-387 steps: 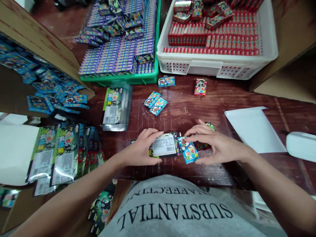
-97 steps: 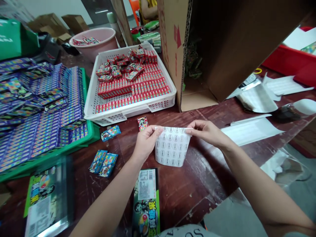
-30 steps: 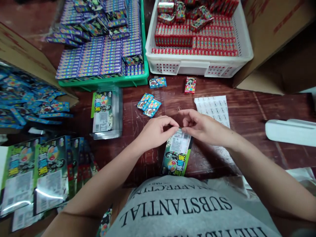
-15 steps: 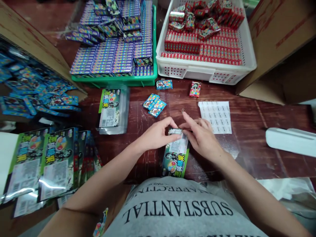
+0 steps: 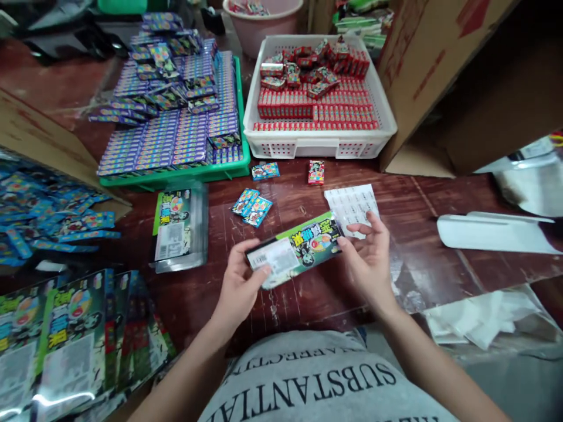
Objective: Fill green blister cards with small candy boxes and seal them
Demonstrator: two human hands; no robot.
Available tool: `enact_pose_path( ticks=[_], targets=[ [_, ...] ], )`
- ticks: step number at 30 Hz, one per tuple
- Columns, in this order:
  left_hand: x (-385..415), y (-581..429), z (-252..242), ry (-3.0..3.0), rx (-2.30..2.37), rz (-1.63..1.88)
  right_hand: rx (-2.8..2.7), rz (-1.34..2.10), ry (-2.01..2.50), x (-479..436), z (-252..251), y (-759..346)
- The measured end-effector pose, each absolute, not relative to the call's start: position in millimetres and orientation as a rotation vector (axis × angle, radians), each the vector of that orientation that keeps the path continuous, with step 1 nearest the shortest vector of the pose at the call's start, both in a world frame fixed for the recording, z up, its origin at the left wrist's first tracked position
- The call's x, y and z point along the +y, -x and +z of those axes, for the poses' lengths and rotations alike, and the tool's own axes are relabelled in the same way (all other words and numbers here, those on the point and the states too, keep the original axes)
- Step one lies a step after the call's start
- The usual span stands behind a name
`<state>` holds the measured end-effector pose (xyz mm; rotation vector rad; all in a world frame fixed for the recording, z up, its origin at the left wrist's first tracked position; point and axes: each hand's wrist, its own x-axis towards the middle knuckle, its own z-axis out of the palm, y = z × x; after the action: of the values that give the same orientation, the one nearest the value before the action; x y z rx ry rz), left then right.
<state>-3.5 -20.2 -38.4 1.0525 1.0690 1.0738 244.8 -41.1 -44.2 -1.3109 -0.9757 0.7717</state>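
Observation:
I hold a green and black candy pouch (image 5: 295, 249) crosswise above the dark wooden table (image 5: 422, 199). My left hand (image 5: 240, 287) grips its end with the white label, thumb on top. My right hand (image 5: 367, 261) pinches the other end with its fingers curled. A white sticker sheet (image 5: 352, 202) lies flat on the table just beyond my right hand. Two small blue candy boxes (image 5: 251, 206) lie ahead of the pouch.
A green tray of purple boxes (image 5: 176, 129) and a white crate of red boxes (image 5: 316, 99) stand at the back. An empty pouch stack (image 5: 176, 225) lies left, filled pouches (image 5: 65, 328) at lower left, blue boxes (image 5: 48, 205) in a carton. A cardboard box (image 5: 440, 76) stands right.
The pouch has been lifted off the table and turned sideways between both hands. A moment ago both hands pressed at its top edge while it lay flat.

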Motion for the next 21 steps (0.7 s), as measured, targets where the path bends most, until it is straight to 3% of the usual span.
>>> enact_pose_path(
  ticks=[4, 10, 16, 21],
  targets=[
    [-28.7, -10.4, -39.2, -1.395, 0.956, 0.779, -1.154, 0.933, 1.236, -36.4, -34.4, -253.1],
    [-22.0, -30.5, -37.7, -1.363, 0.785, 0.767, -1.169, 0.744, 1.181, -47.3, -44.9, -238.7],
    [-4.1, -19.1, -42.1, -1.350, 0.744, 0.574, -1.361, 1.024, 1.239, -58.4, -63.4, -243.6],
    [11.8, -18.9, -40.7, -1.432, 0.805, 0.608, -1.199, 0.996, 1.237, -59.0, -61.7, -238.2]
  ],
)
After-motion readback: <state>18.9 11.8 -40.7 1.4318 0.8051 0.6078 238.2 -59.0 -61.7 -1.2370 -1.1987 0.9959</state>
